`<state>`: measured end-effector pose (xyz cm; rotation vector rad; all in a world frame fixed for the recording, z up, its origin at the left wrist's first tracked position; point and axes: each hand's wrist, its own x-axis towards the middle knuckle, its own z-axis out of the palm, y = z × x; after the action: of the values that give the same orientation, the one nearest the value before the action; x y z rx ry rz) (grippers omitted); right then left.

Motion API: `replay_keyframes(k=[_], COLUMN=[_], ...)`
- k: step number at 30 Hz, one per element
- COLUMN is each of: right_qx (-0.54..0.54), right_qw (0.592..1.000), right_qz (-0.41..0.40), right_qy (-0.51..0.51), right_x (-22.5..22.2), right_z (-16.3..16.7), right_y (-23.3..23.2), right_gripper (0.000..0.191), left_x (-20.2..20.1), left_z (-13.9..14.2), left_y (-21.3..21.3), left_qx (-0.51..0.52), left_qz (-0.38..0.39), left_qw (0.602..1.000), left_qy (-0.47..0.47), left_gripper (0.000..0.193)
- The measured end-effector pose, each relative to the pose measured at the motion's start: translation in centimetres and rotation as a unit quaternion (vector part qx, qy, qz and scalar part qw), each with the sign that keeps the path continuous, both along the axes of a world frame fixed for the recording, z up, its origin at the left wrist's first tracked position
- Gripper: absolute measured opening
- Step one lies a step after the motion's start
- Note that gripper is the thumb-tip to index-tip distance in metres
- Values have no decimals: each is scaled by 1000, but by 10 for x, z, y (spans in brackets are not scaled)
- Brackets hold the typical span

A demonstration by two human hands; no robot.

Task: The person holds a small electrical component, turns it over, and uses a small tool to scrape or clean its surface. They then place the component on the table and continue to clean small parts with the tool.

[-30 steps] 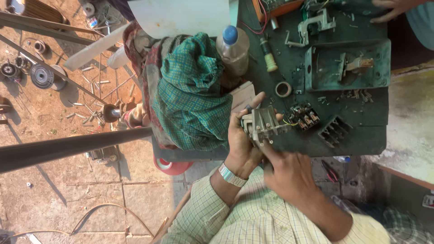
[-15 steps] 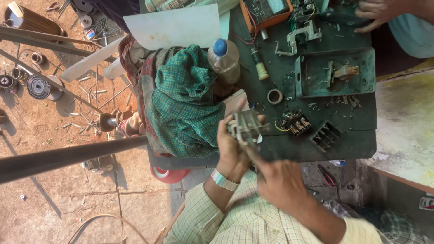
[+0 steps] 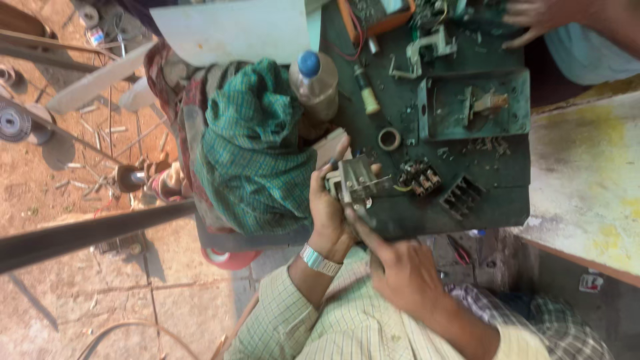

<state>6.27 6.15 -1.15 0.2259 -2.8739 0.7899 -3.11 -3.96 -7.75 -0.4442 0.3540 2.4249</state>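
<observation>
Left hand: I see my left hand wrapped around a small grey metal switch assembly, fingers curled shut on its body, holding it just above the near edge of the counter.
Right hand: my right hand sits below it, forefinger stretched up to touch the underside of the assembly; the other fingers are loosely folded, and I cannot tell whether they pinch a small tool or screw.
Where the piece is: in the air, between my two hands, just beside a green checked cloth and near a plastic bottle with a blue cap.
Already apart: a black terminal block with wire ends and a dark slotted cover lie loose on the counter; a green base plate carries a single fitting; a metal ring and a pale-handled screwdriver lie close by.
Judged progress: I would put it mid-way; the unit is stripped down, nothing is rejoined.
Left to do: by my reading, the held assembly and loose parts are not yet mounted on the plate.
Other person: another hand rests at the far corner.
</observation>
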Motion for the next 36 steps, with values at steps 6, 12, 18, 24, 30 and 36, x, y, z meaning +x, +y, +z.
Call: replay_keyframes(k=[6,12,18,24,30,36], right_qx=[15,46,2,-44,-38,-14], right_qw=[971,992,981,976,976,960], right_qz=[-58,-64,-68,-61,-57,-72], right_qy=[-231,-101,-183,-204,-206,-271], right_x=[-1,5,0,0,-5,1], right_z=[-18,-23,-12,-7,7,-3], right_y=[6,8,7,3,-1,4], right_gripper=[93,89,65,84,90,101], left_x=[-4,-6,-4,-6,-6,1], left_z=[-4,4,20,28,28,27], left_y=[9,13,13,9,3,10], left_qx=[39,29,-12,22,-37,-17], left_qz=[9,-16,-19,19,15,4], left_qw=[999,999,1000,999,999,999], left_qy=[9,-5,19,21,38,28], left_gripper=[61,61,61,61,63,64])
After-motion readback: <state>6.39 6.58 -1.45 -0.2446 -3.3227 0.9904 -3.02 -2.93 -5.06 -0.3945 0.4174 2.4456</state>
